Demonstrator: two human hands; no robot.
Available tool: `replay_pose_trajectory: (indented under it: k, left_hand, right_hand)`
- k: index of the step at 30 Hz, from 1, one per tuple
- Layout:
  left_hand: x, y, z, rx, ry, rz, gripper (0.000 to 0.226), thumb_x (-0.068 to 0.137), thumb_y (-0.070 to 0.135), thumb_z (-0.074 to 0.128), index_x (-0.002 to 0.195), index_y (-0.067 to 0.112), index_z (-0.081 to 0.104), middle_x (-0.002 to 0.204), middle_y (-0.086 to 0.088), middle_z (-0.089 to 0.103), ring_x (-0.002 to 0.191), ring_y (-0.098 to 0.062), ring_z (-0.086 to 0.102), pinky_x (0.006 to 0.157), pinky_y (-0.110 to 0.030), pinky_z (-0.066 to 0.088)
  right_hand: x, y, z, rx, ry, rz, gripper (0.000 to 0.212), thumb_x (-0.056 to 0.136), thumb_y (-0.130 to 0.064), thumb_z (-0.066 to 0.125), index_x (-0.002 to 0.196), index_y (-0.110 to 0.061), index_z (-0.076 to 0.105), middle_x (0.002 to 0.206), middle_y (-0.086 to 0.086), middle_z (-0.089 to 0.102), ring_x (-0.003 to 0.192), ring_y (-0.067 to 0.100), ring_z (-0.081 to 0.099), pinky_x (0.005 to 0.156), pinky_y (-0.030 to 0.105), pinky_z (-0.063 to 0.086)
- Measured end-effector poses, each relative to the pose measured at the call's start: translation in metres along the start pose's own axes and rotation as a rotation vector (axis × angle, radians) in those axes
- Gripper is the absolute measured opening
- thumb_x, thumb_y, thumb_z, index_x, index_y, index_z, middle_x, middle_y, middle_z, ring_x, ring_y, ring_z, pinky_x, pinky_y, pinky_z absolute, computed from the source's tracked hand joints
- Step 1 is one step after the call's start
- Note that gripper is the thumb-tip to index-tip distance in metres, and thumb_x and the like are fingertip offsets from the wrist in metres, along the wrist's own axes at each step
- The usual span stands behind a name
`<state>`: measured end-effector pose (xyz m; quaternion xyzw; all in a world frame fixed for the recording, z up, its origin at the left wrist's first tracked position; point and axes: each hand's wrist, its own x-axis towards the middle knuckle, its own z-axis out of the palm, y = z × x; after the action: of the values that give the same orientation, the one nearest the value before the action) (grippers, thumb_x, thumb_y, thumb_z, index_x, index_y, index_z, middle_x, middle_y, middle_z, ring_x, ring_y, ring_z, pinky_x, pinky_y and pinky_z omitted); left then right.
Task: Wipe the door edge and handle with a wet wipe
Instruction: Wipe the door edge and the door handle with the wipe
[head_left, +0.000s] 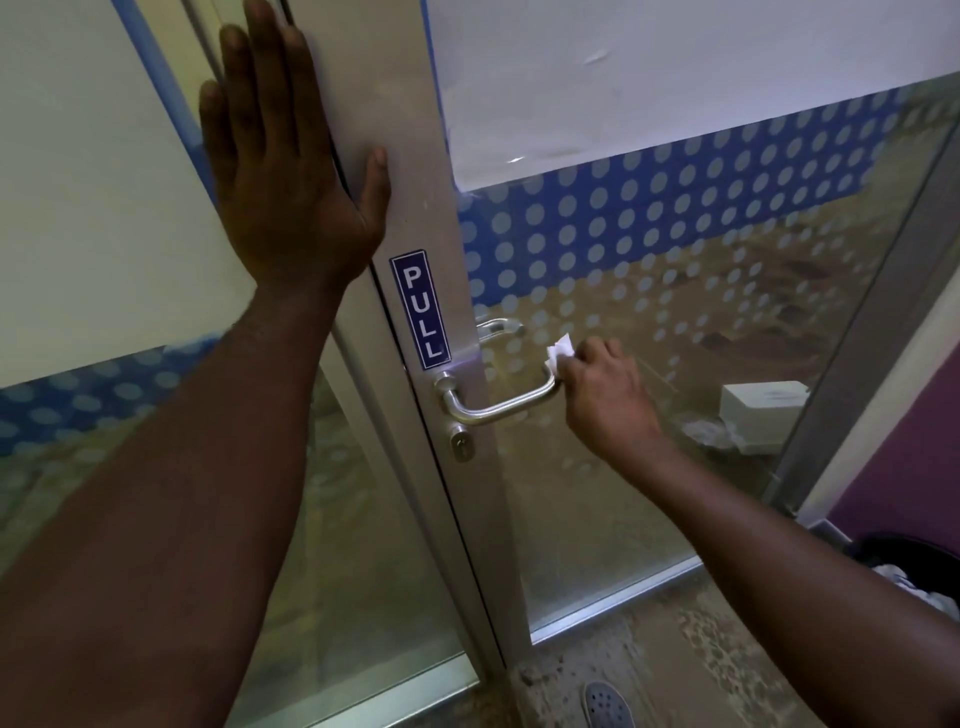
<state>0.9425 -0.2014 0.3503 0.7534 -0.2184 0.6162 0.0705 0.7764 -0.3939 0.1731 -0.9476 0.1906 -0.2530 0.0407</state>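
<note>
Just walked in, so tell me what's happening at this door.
A person is cleaning a glass door. The right hand holds a white wet wipe bunched against the free end of the metal lever handle. The left hand lies flat, fingers straight, on the aluminium door edge above the PULL sticker, steadying the door.

The left arm reaches up and forward, its hand (280, 156) flat with straight fingers (260, 62) pointing upward and the thumb spread to the right. The right arm stretches forward lower down, its hand (608, 395) turned knuckles up, curled fingers (587, 358) pinching a white wipe (560, 351).
</note>
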Motion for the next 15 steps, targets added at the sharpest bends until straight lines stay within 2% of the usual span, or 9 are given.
replay_pose_trajectory:
  k: [3,5,7,9,12,15]
  left_hand:
    - [-0.001,0.002,0.002,-0.006,0.015,0.004,0.080,0.104,0.065,0.021,0.158,0.006,0.021,0.164,-0.018,0.023,0.152,-0.036,0.020,0.124,-0.047,0.011]
    - [0.000,0.000,0.004,-0.002,0.014,-0.006,0.080,0.104,0.065,0.021,0.158,0.006,0.021,0.164,-0.017,0.022,0.152,-0.036,0.020,0.124,-0.046,0.011]
    - [-0.001,-0.001,0.005,-0.002,0.018,-0.012,0.080,0.104,0.066,0.021,0.158,0.007,0.021,0.164,-0.017,0.022,0.152,-0.036,0.020,0.124,-0.046,0.011]
    - [-0.001,0.000,0.006,-0.006,0.032,-0.006,0.080,0.104,0.066,0.021,0.157,0.006,0.023,0.164,-0.017,0.023,0.151,-0.036,0.021,0.124,-0.047,0.012]
    - [0.000,0.000,0.006,-0.010,0.026,-0.008,0.081,0.103,0.066,0.021,0.157,0.005,0.024,0.163,-0.018,0.024,0.151,-0.037,0.022,0.124,-0.047,0.012]
    - [0.000,-0.001,0.005,-0.002,0.024,-0.009,0.081,0.103,0.066,0.021,0.157,0.005,0.024,0.163,-0.018,0.024,0.151,-0.037,0.022,0.124,-0.047,0.013]
  right_hand:
    - [-0.009,0.000,0.003,0.046,-0.019,-0.056,0.034,0.098,-0.014,0.045,0.131,-0.017,0.053,0.110,0.002,0.052,0.096,0.015,0.042,0.071,0.026,0.034]
    - [-0.022,-0.007,0.006,0.112,-0.022,-0.127,0.038,0.098,-0.012,0.047,0.135,-0.016,0.051,0.106,0.004,0.052,0.089,0.013,0.038,0.068,0.026,0.033]
    - [-0.021,-0.005,0.006,0.115,-0.004,-0.150,0.033,0.097,-0.012,0.049,0.129,-0.016,0.056,0.101,0.002,0.051,0.085,0.011,0.034,0.065,0.026,0.031]
    - [-0.011,-0.001,0.002,0.069,-0.036,-0.190,0.029,0.095,-0.009,0.048,0.121,-0.018,0.059,0.101,0.001,0.048,0.086,0.013,0.037,0.065,0.028,0.032]
    - [0.016,0.006,-0.008,-0.002,-0.266,-0.340,0.028,0.095,-0.015,0.049,0.120,-0.020,0.060,0.100,-0.002,0.042,0.091,0.015,0.042,0.072,0.032,0.042]
    - [0.047,-0.001,-0.019,-0.224,-0.452,-0.509,0.025,0.095,-0.028,0.055,0.117,-0.020,0.062,0.100,-0.002,0.039,0.088,0.012,0.041,0.072,0.027,0.037]
